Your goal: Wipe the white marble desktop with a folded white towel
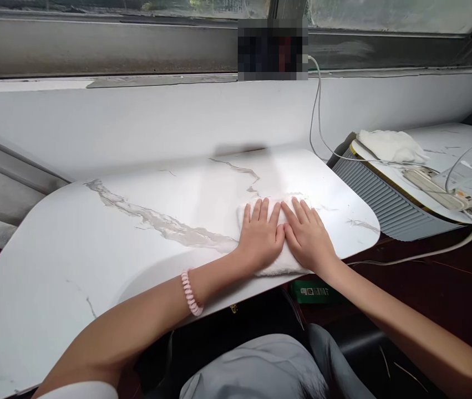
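We are pressing our left hand (259,238) and right hand (309,237), open and thumbs touching, onto the cloth (283,265) at the table's (65,244) near right; it's looking soft, light, best gripped by its edge.

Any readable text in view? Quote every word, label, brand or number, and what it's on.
No readable text.
Green pack: pale markings, too small to read.
Power strip: any marking too small to read.
Pixelated patch by the window: can't tell.
Cloth, table: none visible.
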Tool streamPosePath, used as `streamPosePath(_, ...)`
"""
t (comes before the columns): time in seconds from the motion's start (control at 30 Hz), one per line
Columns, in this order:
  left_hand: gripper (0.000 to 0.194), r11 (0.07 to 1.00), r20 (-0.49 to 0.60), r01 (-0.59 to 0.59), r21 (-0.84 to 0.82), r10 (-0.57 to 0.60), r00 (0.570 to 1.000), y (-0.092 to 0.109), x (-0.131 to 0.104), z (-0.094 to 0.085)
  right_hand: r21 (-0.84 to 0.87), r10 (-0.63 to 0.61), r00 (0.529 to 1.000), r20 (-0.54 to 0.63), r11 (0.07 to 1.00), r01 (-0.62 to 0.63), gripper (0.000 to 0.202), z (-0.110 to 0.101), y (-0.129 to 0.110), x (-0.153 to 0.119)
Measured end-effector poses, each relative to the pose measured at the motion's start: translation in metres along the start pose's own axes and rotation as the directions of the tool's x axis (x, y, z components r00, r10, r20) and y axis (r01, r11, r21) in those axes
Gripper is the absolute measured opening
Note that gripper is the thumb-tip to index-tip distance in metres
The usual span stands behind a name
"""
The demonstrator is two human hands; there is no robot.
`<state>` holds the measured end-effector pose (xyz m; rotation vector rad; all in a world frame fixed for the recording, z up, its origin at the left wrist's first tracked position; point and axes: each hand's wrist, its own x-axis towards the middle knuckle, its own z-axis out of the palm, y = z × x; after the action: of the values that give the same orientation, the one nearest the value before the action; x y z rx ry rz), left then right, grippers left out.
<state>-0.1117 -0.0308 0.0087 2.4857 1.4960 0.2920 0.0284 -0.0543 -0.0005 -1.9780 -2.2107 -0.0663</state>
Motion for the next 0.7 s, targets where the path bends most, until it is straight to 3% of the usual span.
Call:
streamPosePath(0.13,0.056,1.0,0.008,-0.008,0.006,0.008,1.0,-0.003,0.0,-0.001,0.007,0.022,1.0,0.017,1.0,-0.022,0.056,0.001,-0.005,0.004)
streamPosePath(0.27,0.055,1.0,-0.001,0.014,0.002,-0.014,1.0,-0.013,0.024,-0.003,0.034,0.028,1.0,0.003,0.999,-0.028,0.055,0.006,-0.003,0.032)
streamPosePath(0.57,0.053,0.993,-0.082,0.121,-0.008,-0.121,0.989,-0.082,0.134,-0.015,0.098,-0.056,0.997,-0.044,0.993,0.061,0.053,0.028,0.003,0.175)
streamPosePath(0.7,0.051,0.987,-0.17,0.157,-0.016,-0.158,0.973,-0.11,0.163,-0.018,0.102,-0.096,0.994,-0.054,0.99,0.101,0.053,0.036,-0.005,0.22)
